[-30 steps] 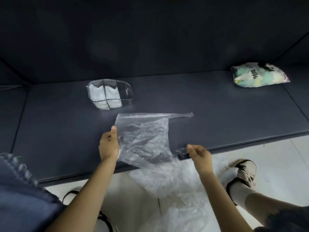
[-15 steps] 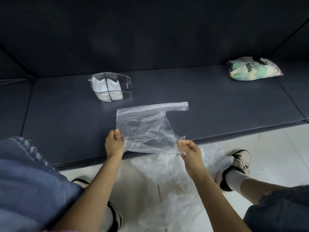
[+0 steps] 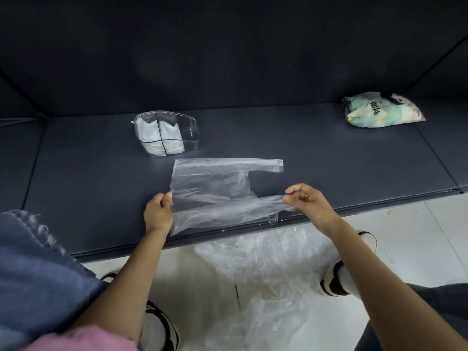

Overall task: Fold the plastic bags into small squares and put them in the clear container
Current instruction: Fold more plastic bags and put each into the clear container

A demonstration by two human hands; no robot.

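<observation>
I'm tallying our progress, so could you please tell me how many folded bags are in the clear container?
2, side by side at the left of the clear container: a left folded bag and a right folded bag. More may be hidden behind them.

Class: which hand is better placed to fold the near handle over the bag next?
Probably the right hand: it pinches the near handle's end, while the left hand pins the bag's bottom edge.
</observation>
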